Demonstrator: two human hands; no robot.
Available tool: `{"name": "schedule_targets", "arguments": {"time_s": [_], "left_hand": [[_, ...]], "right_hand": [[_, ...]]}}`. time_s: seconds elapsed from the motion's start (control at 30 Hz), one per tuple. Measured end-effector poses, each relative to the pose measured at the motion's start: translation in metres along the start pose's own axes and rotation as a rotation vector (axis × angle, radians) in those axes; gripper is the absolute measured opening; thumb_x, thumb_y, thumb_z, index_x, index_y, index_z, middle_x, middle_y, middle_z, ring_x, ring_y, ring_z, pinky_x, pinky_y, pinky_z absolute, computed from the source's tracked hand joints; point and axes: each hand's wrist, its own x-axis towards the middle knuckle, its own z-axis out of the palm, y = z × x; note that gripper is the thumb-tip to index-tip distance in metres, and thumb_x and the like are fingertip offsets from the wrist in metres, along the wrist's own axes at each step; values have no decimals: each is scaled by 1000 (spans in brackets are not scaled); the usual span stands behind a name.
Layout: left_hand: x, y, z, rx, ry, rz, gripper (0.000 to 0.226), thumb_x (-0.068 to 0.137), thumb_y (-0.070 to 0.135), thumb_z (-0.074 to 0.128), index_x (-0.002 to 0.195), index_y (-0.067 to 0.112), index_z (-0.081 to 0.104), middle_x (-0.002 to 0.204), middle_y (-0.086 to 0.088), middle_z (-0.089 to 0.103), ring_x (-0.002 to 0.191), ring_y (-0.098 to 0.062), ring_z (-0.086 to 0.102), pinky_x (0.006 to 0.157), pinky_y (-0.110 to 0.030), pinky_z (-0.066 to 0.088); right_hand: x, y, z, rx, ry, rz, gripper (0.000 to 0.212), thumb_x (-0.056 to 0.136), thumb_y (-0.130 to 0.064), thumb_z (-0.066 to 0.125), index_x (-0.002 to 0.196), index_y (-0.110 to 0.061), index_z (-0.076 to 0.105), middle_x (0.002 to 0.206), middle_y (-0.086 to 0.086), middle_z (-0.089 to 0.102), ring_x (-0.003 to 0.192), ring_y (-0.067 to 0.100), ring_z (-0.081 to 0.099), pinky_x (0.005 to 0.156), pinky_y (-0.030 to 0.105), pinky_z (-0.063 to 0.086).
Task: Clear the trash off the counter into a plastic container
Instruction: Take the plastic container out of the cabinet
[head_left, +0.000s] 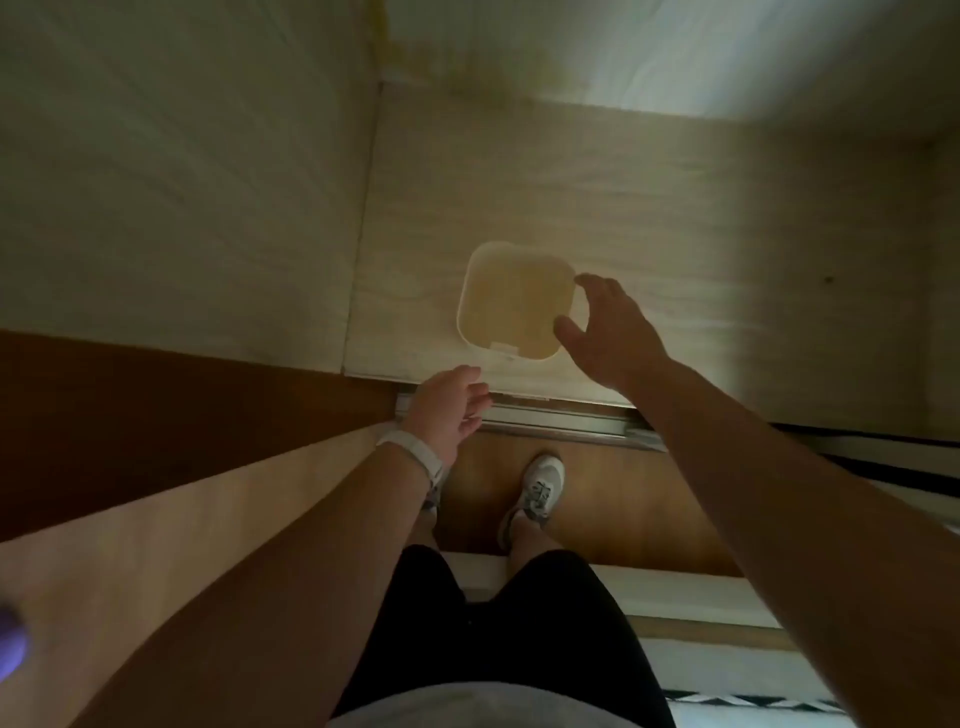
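Down low, a pale plastic tub (511, 301) w/ round corners sits on a light wood shelf (675, 218) inside a dim cupboard, near the front edge. Right hand (608, 332) is at the tub's right side, fingers spread wide, thumb & fingertip at the rim; can't tell if they touch. Left hand (449, 410) hangs by the shelf's front edge, loosely open, holding nothing, white band (413, 457) on the wrist. One white shoe (537, 493) stands on the brown floor below.

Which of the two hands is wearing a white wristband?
The left hand, lower and short of the plastic container; the right hand, with a bare wrist, reaches the container's edge.
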Motion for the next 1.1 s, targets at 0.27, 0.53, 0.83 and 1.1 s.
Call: {"name": "schedule_targets", "arguments": {"time_s": [0.27, 0.53, 0.83, 1.1], "left_hand": [[27, 5, 17, -276, -73, -108, 30, 101, 33, 56, 121, 10, 57, 111, -5, 67, 100, -16, 64, 99, -38, 45], [33, 12, 30, -391, -97, -58, 42, 101, 30, 56, 138, 10, 58, 134, -8, 64, 109, -17, 63, 92, -35, 45], [17, 25, 18, -132, -16, 25, 31, 97, 31, 64, 122, 12, 64, 119, -5, 68, 112, -16, 64, 84, -31, 47], [-27, 53, 15, -4, -42, 202, 4, 95, 19, 66, 97, 17, 64, 95, 1, 68, 98, -14, 64, 87, -31, 47]], "right_hand": [[44, -5, 18, 117, 92, -44, 65, 89, -29, 59, 147, -10, 36, 147, 12, 40, 128, 32, 45, 96, 38, 41], [60, -7, 25, 165, 35, -10, 66, 91, -30, 58, 149, -14, 33, 146, 11, 42, 127, 29, 47, 98, 37, 41], [31, -10, 9, 305, 66, 113, 54, 91, -26, 58, 142, -13, 44, 135, 10, 51, 120, 24, 49, 89, 24, 33], [-23, -23, -37, 415, 135, 178, 50, 87, -22, 62, 135, -17, 48, 129, 3, 55, 115, 20, 53, 94, 31, 43]]}}
